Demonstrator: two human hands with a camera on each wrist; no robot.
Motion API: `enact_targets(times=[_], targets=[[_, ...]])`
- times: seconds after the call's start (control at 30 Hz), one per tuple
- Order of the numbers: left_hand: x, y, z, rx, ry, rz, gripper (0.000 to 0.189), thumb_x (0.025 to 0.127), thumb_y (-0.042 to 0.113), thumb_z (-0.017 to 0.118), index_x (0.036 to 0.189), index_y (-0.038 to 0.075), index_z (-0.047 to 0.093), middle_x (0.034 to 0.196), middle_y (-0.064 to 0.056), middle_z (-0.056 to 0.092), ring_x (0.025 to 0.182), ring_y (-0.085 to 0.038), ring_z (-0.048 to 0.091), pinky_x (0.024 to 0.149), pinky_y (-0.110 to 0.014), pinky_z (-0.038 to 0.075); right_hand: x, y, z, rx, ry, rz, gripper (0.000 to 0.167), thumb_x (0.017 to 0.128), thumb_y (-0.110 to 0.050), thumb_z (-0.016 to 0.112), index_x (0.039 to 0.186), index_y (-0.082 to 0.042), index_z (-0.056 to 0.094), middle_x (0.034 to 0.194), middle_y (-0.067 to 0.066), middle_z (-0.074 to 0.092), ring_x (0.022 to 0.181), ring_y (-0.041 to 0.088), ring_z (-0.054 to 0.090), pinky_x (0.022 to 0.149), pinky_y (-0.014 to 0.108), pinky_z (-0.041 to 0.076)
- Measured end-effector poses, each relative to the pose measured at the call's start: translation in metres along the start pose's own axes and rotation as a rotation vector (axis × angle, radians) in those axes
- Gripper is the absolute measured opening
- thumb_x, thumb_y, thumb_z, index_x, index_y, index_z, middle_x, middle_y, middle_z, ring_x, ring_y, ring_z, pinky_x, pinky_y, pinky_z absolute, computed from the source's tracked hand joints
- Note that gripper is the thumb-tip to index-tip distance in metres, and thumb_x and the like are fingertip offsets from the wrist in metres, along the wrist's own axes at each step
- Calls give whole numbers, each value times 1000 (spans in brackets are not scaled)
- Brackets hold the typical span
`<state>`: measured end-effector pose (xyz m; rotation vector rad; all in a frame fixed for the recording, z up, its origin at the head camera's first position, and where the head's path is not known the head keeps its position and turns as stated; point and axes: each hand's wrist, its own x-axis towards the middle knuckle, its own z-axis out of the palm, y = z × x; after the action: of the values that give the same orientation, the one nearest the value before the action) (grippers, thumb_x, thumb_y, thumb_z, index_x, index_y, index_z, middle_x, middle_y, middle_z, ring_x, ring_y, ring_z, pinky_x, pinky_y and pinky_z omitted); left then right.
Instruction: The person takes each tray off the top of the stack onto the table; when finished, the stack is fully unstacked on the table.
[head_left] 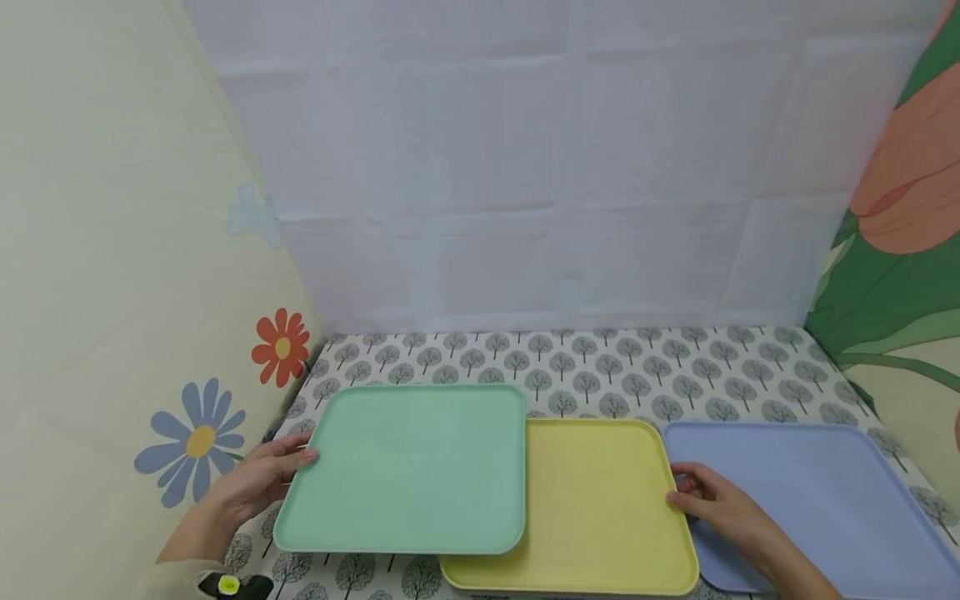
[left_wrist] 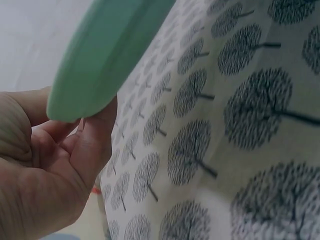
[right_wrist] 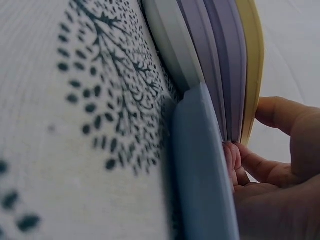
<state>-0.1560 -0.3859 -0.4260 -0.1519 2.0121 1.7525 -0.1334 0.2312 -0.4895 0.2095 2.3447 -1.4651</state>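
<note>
A mint green tray point(head_left: 408, 471) is raised above the tree-print cloth, its right part over a yellow tray point(head_left: 600, 500). My left hand point(head_left: 258, 475) pinches its left edge; in the left wrist view the thumb and fingers lie on either side of the green rim point(left_wrist: 100, 60). The yellow tray tops a stack, with two purple trays point(right_wrist: 232, 65) and a whitish one point(right_wrist: 172, 42) beneath it. With thumb above and fingers under the rim, my right hand point(head_left: 720, 504) holds the yellow tray's right edge. A blue tray point(head_left: 810, 500) lies beside the stack, partly under that hand.
Tree-print cloth point(head_left: 540, 367) covers the table. A white sheet point(head_left: 525, 167) hangs behind it. Flower-printed panels stand at the left point(head_left: 112, 292) and right point(head_left: 900, 317). In the right wrist view the blue tray's edge point(right_wrist: 200, 150) touches or nearly touches the stack.
</note>
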Motion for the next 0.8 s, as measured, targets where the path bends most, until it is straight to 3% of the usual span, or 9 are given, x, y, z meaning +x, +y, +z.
enact_targets(times=[0.13,0.33,0.47,0.63,0.8], targets=[[-3,-4,-14,13,0,-10,75,96,25,49,146,-5,1,103,6,64,95,-18,65,82,-42,53,0,-1,0,-4,4,13,70,79,-38,70,132,0,44,100,8,55,85,18,52,69,29,43],[-6,-11,-32,78,50,-37,77,96,29,49,145,-6,2,101,6,64,93,-18,65,81,-41,54,0,-2,0,-7,1,20,71,79,-40,70,132,-1,44,101,8,55,87,18,53,70,29,43],[-7,-13,-43,96,42,-51,78,97,31,47,145,-6,-2,102,8,62,94,-17,64,81,-42,53,-1,-3,0,-3,4,34,72,77,-41,71,131,-1,45,101,8,56,87,19,53,70,29,43],[-8,-15,-53,108,34,-50,76,97,29,46,144,-9,1,102,7,61,93,-16,63,81,-41,53,-1,-3,0,1,8,45,74,75,-42,72,131,-2,45,100,8,55,87,19,53,69,29,43],[-12,-14,-57,141,69,-56,76,97,28,48,143,-11,2,104,5,59,93,-15,62,81,-42,53,0,-3,-1,-6,5,48,77,75,-45,72,132,-1,45,101,8,55,87,19,53,68,29,43]])
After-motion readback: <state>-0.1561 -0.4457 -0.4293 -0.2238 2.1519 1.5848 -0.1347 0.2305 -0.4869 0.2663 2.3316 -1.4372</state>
